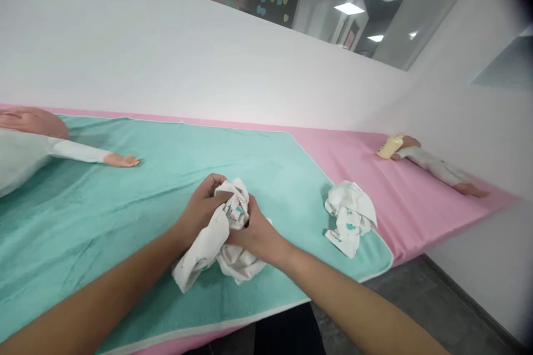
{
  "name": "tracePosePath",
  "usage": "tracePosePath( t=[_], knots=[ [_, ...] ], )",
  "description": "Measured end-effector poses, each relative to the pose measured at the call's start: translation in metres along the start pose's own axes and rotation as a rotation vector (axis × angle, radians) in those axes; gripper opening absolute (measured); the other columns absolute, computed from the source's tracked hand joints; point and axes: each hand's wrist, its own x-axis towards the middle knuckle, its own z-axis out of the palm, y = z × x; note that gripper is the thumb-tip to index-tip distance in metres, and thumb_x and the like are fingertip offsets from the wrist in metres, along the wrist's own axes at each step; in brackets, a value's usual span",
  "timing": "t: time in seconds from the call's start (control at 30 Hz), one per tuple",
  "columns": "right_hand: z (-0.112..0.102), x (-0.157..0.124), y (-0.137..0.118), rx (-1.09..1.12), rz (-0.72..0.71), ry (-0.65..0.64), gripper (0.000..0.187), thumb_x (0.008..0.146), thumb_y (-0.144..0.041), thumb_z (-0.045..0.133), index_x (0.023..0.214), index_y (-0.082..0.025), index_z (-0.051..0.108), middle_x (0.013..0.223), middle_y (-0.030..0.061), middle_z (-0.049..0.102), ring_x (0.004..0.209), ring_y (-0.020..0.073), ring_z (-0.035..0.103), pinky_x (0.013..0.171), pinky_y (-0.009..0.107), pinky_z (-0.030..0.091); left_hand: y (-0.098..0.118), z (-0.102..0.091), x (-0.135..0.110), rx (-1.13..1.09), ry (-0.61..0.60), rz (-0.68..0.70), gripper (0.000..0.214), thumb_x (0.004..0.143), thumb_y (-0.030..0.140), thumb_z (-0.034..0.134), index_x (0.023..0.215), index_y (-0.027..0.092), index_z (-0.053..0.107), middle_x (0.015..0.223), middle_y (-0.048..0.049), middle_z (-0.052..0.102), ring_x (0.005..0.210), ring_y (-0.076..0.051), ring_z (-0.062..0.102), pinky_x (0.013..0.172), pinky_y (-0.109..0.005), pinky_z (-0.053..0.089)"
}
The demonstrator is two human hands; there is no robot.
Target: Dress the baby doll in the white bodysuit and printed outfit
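White printed cloth [216, 233] is bunched over the near middle of the teal blanket [266, 161] in the head view, where we see our left hand [203, 199] and right hand [260, 234] curled closed around its folds; the loose ends droop, so we judge a tug could twist them or pull a fold free.

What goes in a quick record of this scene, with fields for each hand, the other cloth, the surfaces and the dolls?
Left hand: gripping the crumpled white printed cloth
Right hand: gripping the same cloth from the other side
Second cloth: bunched up near the right edge of the teal blanket
Surfaces: teal blanket over a pink cover
Left doll: on the blanket, partly out of frame
Right doll: on the pink cover
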Motion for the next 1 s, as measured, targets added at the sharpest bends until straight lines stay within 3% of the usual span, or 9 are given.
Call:
tracePosePath(
  t=[0.1,0.17,0.3,0.43,0.63,0.7,0.83,0.9,1.0],
  knots=[
    [-0.015,0.023,-0.013,0.181,0.115,0.176,0.043,0.072,-0.033,0.064,0.111,-0.017,0.056,0.099,0.0072,0.065,0.086,0.0216,0.064,0.076,0.034,0.052,0.003,-0.003,-0.002,-0.137,-0.048,0.05,0.027,0.078,0.045,0.058,0.091,0.021,0.055,0.078,0.0003,0.06,0.065,-0.013,0.056,0.056,-0.024,0.043],
    [-0.052,0.041,-0.033,0.136,0.086,0.414,0.038,0.071,-0.032,0.06,0.104,-0.013,0.057,0.098,0.0097,0.065,0.084,0.0221,0.064,0.073,0.034,0.052,-0.002,-0.014,0.007,-0.082,-0.019,0.116,0.028,0.079,0.047,0.055,0.09,0.021,0.057,0.088,-0.0016,0.06,0.076,-0.015,0.059,0.065,-0.027,0.047],
    [-0.15,0.067,-0.075,-0.683,-0.246,0.882,0.046,0.082,-0.035,0.042,0.125,-0.016,0.041,0.121,0.0103,0.056,0.101,0.0194,0.059,0.082,0.031,0.05,-0.021,-0.035,0.028,0.103,0.052,0.088,0.03,0.079,0.049,0.054,0.086,0.02,0.055,0.093,-0.0024,0.06,0.075,-0.015,0.059,0.07,-0.031,0.049],
    [-0.209,0.059,-0.073,-1.07,-0.003,0.778,0.056,0.077,-0.042,0.056,0.124,-0.014,0.044,0.122,0.0159,0.053,0.107,0.0277,0.053,0.09,0.041,0.042,-0.03,-0.04,0.033,0.196,0.002,0.084,0.032,0.081,0.051,0.05,0.091,0.021,0.054,0.094,-0.0032,0.061,0.075,-0.016,0.061,0.07,-0.031,0.049],
    [-0.245,-0.005,-0.054,-1.374,0.382,0.541,0.05,0.062,-0.054,0.069,0.091,-0.014,0.061,0.108,0.0182,0.057,0.095,0.0373,0.055,0.083,0.053,0.038,-0.031,-0.038,0.033,0.295,-0.018,0.075,0.028,0.081,0.048,0.049,0.091,0.022,0.054,0.093,-0.0025,0.064,0.073,-0.015,0.062,0.073,-0.03,0.048],
    [-0.254,-0.032,-0.063,-1.46,0.62,0.362,0.051,0.059,-0.058,0.07,0.086,-0.016,0.061,0.095,0.0164,0.062,0.089,0.0378,0.057,0.077,0.051,0.04,-0.031,-0.038,0.034,0.349,-0.036,0.073,0.027,0.081,0.047,0.048,0.089,0.022,0.055,0.092,-0.0026,0.065,0.074,-0.015,0.062,0.07,-0.029,0.047],
    [-0.241,-0.066,-0.097,-1.385,0.615,0.245,0.042,0.069,-0.052,0.064,0.097,-0.021,0.058,0.09,0.0096,0.064,0.079,0.0268,0.06,0.065,0.036,0.043,-0.03,-0.034,0.031,0.43,-0.063,0.058,0.028,0.081,0.047,0.048,0.088,0.022,0.058,0.084,-0.0028,0.066,0.076,-0.018,0.062,0.063,-0.028,0.045],
    [-0.216,-0.068,-0.113,-1.194,0.439,0.251,0.033,0.075,-0.051,0.059,0.093,-0.024,0.058,0.084,0.0049,0.063,0.07,0.0207,0.058,0.057,0.031,0.042,-0.027,-0.029,0.025,0.378,-0.119,0.053,0.029,0.079,0.047,0.051,0.089,0.021,0.059,0.083,-0.0032,0.066,0.078,-0.018,0.062,0.067,-0.029,0.046],
    [-0.167,-0.048,-0.126,-0.632,-0.052,0.395,0.026,0.068,-0.038,0.069,0.084,-0.023,0.057,0.075,0.0019,0.059,0.064,0.0164,0.057,0.055,0.029,0.042,-0.017,-0.019,0.013,0.151,-0.293,0.057,0.036,0.076,0.048,0.057,0.101,0.022,0.059,0.1,-0.006,0.066,0.084,-0.02,0.063,0.076,-0.034,0.049]
  ],
)
